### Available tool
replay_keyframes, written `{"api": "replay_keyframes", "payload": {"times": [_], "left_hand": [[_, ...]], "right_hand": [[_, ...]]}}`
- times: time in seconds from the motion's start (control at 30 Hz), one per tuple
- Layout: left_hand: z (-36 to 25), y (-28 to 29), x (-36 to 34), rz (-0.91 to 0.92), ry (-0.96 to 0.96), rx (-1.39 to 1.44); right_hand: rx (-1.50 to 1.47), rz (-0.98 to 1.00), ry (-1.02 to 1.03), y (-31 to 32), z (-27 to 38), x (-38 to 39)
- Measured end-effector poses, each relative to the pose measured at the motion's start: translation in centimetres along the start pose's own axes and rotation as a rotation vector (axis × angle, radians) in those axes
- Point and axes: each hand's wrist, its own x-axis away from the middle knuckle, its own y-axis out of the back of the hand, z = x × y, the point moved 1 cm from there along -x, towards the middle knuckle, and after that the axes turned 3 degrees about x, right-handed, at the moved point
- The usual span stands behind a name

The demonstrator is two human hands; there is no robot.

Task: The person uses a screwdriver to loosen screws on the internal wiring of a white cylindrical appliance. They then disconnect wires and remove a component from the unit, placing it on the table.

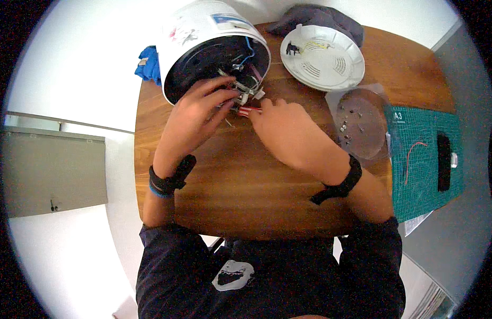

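Observation:
A white, drum-shaped appliance (174, 40) lies on its side on the wooden table, its dark underside facing me with wires and small metal parts exposed. My left hand (201, 109) reaches to the lower right of that opening, fingers bent around the loose wires (247, 90). Beside it, my right hand (283, 125) is closed, pinching a small red-and-white striped piece (246, 111) just below the wires. Fingers partly hide what both hands grip. White connectors (259, 94) hang at the opening's edge above my right fingertips.
A white, round vented cover (321, 74) lies at the back right, before a dark cloth (320, 18). Nearer, a clear plastic sheet (363, 130) bears several screws. A green cutting mat (421, 196) at the right holds a red wire (408, 159) and a black strip (443, 162).

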Motion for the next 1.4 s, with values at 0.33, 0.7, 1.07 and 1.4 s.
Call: {"api": "replay_keyframes", "payload": {"times": [0.33,0.7,1.07,1.4], "left_hand": [[2.0,1.2,0.9,0.148,-0.006,0.020],[3.1,1.1,1.4,0.124,-0.097,-0.020],[1.4,5.7,2.0,0.012,-0.109,-0.111],[0.3,5.8,0.0,-0.416,0.167,-0.164]], "right_hand": [[0.047,-0.008,-0.030,-1.8,0.2,-1.8],[0.159,0.045,0.006,-1.5,0.2,-2.4],[0.206,0.067,-0.062,-1.6,1.4,-2.0],[-0.082,-0.027,-0.033,0.0,-0.1,-1.7]]}}
